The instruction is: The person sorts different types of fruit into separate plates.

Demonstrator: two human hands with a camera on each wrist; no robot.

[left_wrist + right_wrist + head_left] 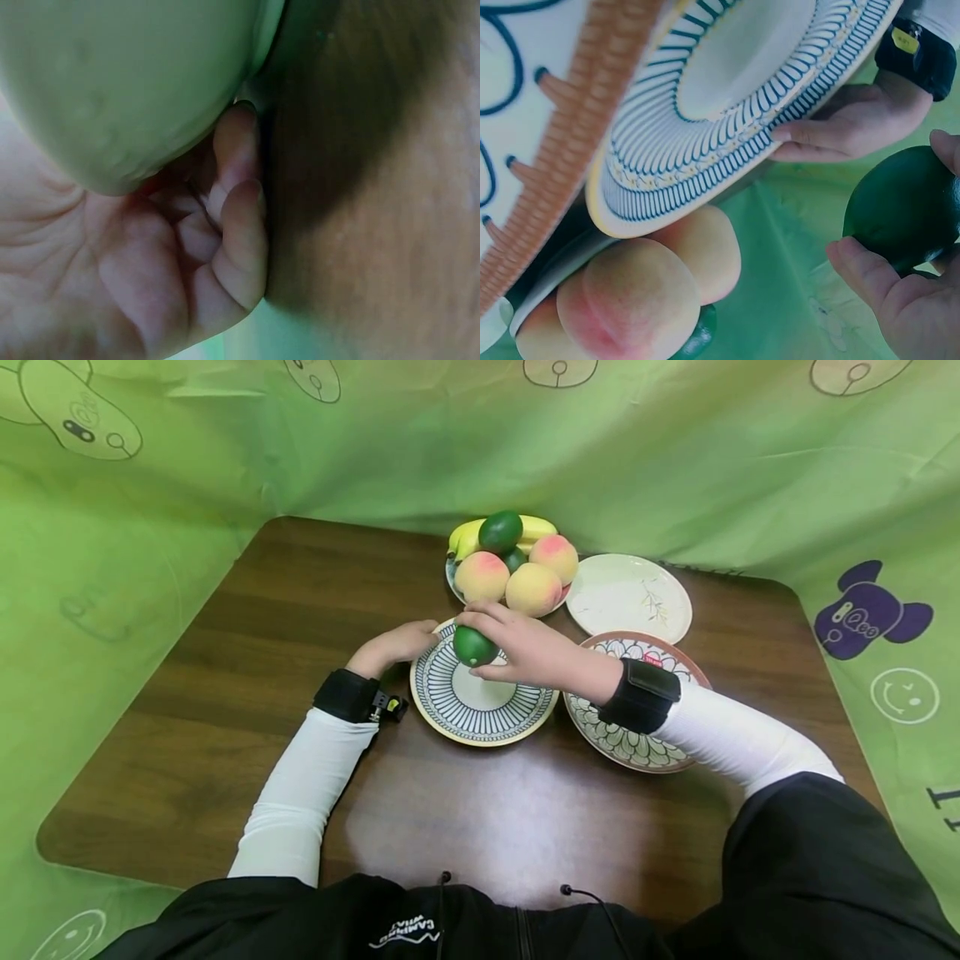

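Soft even light, blurred wrist views

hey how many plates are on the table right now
4. A striped plate under the hands, a floral plate beneath the right forearm, a white plate behind it, and one mostly hidden under the piled fruit. Others could be hidden.

near table (pixel 450 827): free | behind striped plate (pixel 450 710): fruit pile (pixel 517 568) blocks
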